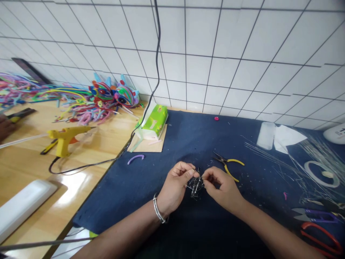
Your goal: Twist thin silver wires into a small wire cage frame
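My left hand (179,183), with a silver bangle (159,209) at the wrist, pinches the left side of a small tangled wire piece (196,187), dark and silvery. At its right side my right hand (222,187) has thumb and fingertips closed together on it. The piece sits between both hands, low over the dark blue cloth (113,194); its exact shape is too fine to make out. Just beyond my right hand lie pliers with yellow handles (230,166), jaws pointing left.
Left, a yellow glue gun (64,140) and its black cord lie on the wooden table (88,144). A green tissue pack (155,120) stands behind. Loose wires (293,162), a white tape ring (322,174), purple snips (318,216) and red-handled scissors (322,235) lie right. Another person's hand (5,126) shows far left.
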{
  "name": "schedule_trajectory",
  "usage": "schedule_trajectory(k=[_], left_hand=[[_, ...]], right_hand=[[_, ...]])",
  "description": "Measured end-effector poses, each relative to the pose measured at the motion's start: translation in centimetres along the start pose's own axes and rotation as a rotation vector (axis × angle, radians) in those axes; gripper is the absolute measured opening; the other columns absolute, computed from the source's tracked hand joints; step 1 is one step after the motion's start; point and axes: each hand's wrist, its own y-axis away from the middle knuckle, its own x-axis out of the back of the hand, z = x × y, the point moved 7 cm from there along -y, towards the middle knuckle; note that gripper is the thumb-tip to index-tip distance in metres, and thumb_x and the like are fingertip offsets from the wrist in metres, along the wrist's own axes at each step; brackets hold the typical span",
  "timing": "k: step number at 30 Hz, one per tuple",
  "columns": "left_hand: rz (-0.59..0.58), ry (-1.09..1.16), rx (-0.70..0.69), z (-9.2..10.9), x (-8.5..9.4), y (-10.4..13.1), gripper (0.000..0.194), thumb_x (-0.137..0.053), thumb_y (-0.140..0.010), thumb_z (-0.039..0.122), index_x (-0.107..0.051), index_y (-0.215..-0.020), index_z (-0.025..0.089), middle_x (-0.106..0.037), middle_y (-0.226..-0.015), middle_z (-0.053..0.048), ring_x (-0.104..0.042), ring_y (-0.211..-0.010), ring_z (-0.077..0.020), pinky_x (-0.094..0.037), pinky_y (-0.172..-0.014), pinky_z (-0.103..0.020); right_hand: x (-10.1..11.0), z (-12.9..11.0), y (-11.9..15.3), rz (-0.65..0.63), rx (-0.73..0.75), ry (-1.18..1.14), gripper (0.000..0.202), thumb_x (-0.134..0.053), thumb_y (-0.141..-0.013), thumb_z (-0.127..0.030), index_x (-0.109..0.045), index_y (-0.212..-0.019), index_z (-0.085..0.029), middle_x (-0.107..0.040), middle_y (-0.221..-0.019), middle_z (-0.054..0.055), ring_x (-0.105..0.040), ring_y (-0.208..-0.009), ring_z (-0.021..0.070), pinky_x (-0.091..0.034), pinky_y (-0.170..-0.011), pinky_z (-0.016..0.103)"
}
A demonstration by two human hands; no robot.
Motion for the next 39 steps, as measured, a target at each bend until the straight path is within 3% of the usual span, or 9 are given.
schedule_trajectory(k=[6, 11, 15, 20, 29, 35, 39], left_hand=[[0.003, 0.034, 0.01, -0.1, -0.1, 0.2, 0.006, -0.063, -0.075, 0.013, -0.057, -0.075, 0.014, -0.061, -0.079, -0.001, -0.056, -0.073, -0.0078, -0.041, -0.077, -0.022], [-0.013, 0.027, 0.031, -0.3, -0.3, 0.4, 0.007, -0.063, -0.075, 0.014, -0.056, -0.074, 0.013, -0.059, -0.085, 0.0, -0.057, -0.07, -0.0072, -0.043, -0.073, -0.022], [-0.011, -0.006, 0.019, 0.0, -0.3, 0.6, 0.01, -0.064, -0.074, 0.013, -0.056, -0.079, 0.014, -0.058, -0.09, 0.0, -0.059, -0.071, -0.0076, -0.044, -0.072, -0.022], [-0.034, -0.052, -0.007, 0.5, -0.6, 1.0, 0.016, -0.063, -0.076, 0.014, -0.054, -0.09, 0.015, -0.063, -0.08, -0.001, -0.061, -0.078, -0.0109, -0.045, -0.078, -0.025], [0.056, -0.037, -0.006, -0.2, -0.4, 1.4, 0.015, -0.064, -0.075, 0.017, -0.056, -0.088, 0.016, -0.063, -0.084, -0.002, -0.062, -0.082, -0.0121, -0.044, -0.08, -0.025], [0.065, -0.023, 0.002, -0.1, -0.4, 1.4, 0.015, -0.065, -0.074, 0.017, -0.055, -0.086, 0.015, -0.063, -0.082, -0.001, -0.061, -0.081, -0.0117, -0.045, -0.078, -0.024], [0.057, -0.017, 0.006, -0.2, -0.5, 1.4, 0.014, -0.063, -0.076, 0.017, -0.055, -0.088, 0.015, -0.063, -0.082, -0.002, -0.062, -0.083, -0.0122, -0.045, -0.078, -0.024]], right_hand=[[-0.3, -2.1, 0.9, -0.038, 0.299, 0.112, 0.034, -0.047, -0.075, -0.006, -0.054, -0.104, -0.022, -0.055, -0.093, 0.005, -0.054, -0.076, 0.0133, -0.048, -0.068, 0.027], [-0.8, -2.7, 1.1, -0.086, 0.41, 0.283, 0.032, -0.049, -0.08, -0.009, -0.059, -0.106, -0.025, -0.055, -0.089, 0.004, -0.054, -0.074, 0.0126, -0.048, -0.066, 0.026], [-0.9, -2.6, 0.9, -0.091, 0.42, 0.304, 0.02, -0.049, -0.083, -0.013, -0.062, -0.096, -0.021, -0.056, -0.087, 0.005, -0.056, -0.075, 0.0128, -0.048, -0.069, 0.027], [-0.3, -2.2, 0.6, 0.012, 0.36, 0.217, 0.014, -0.05, -0.083, -0.012, -0.058, -0.09, -0.02, -0.059, -0.083, 0.004, -0.058, -0.076, 0.0137, -0.05, -0.07, 0.027], [-0.4, -2.0, 0.8, 0.106, 0.31, 0.198, 0.011, -0.05, -0.08, -0.011, -0.056, -0.083, -0.02, -0.059, -0.079, 0.003, -0.057, -0.07, 0.0135, -0.049, -0.067, 0.027], [-0.6, -2.4, 0.8, 0.031, 0.408, 0.241, 0.025, -0.049, -0.081, -0.01, -0.06, -0.099, -0.023, -0.058, -0.085, 0.004, -0.057, -0.075, 0.0129, -0.048, -0.069, 0.026], [-0.8, -2.5, 0.8, -0.073, 0.429, 0.333, 0.025, -0.049, -0.079, -0.009, -0.064, -0.093, -0.024, -0.053, -0.081, 0.003, -0.053, -0.072, 0.0121, -0.045, -0.066, 0.026]])
